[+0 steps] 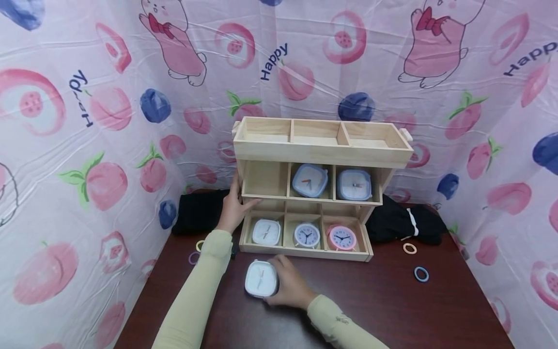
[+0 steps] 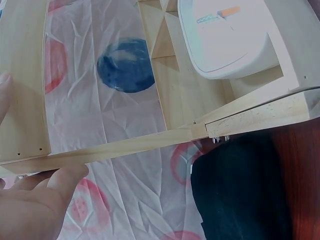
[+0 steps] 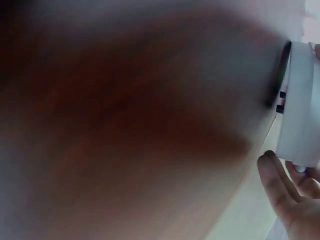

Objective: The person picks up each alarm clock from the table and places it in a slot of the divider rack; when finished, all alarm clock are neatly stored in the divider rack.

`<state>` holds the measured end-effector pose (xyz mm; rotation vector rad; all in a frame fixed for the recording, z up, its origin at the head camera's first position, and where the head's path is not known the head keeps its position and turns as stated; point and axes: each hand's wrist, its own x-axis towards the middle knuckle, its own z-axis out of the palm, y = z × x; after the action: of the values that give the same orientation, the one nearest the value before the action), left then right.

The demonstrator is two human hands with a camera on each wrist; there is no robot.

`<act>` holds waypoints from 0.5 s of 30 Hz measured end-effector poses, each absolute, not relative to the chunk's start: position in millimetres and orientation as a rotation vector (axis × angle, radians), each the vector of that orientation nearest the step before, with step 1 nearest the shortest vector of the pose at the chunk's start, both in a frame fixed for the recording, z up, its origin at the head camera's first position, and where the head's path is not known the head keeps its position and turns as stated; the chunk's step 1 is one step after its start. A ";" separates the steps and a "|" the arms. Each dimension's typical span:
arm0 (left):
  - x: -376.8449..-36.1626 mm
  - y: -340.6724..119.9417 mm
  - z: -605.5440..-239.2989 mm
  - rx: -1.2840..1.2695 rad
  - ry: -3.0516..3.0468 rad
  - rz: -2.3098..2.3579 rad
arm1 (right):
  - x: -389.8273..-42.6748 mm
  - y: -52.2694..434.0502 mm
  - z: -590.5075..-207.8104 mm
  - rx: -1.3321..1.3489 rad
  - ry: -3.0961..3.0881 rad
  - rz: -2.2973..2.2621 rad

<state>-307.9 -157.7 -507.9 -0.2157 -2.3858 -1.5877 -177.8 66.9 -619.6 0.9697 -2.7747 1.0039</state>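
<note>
A tiered wooden organizer (image 1: 322, 154) stands on the table, with three compartments in each tier. My left hand (image 1: 233, 208) grips its left side at the middle tier; in the left wrist view, the hand (image 2: 42, 202) is at the side panel (image 2: 125, 149). Just in front of the bottom tier, my right hand (image 1: 289, 286) holds a white alarm clock (image 1: 260, 279) by its right side, dial up. That clock (image 3: 298, 110) shows edge-on in the right wrist view. Another white clock (image 1: 266, 232), a lavender clock (image 1: 307, 235) and a pink clock (image 1: 342, 238) fill the bottom compartments.
Two blue clocks, one in the center (image 1: 310, 181) and one on the right (image 1: 354, 184), sit in the middle tier. Black cloth bundles lie left (image 1: 198, 213) and right (image 1: 405, 225) of the organizer. Small rings, including a blue ring (image 1: 421, 274), lie on the table (image 1: 392, 310).
</note>
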 end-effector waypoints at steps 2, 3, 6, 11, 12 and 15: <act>-308.3 -158.0 -508.9 -0.219 -2.384 -1.580 | -180.2 72.1 -615.1 0.968 -2.732 0.971; -308.2 -158.1 -509.2 -0.219 -2.384 -1.576 | -182.0 74.6 -611.3 0.969 -2.710 0.966; -308.5 -158.6 -509.7 -0.219 -2.384 -1.572 | -188.9 81.8 -592.2 0.961 -2.649 0.979; -308.9 -158.4 -508.0 -0.230 -2.380 -1.609 | -208.4 88.3 -550.5 0.908 -2.502 0.970; -309.1 -158.1 -507.8 -0.229 -2.379 -1.610 | -213.7 88.5 -543.4 0.887 -2.466 0.958; -310.1 -157.4 -509.1 -0.221 -2.400 -1.575 | -230.8 87.4 -521.5 0.831 -2.357 0.953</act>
<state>-310.1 -157.4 -509.1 -0.2212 -2.4000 -1.5753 -230.8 87.4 -521.5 0.8308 -2.3572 0.9531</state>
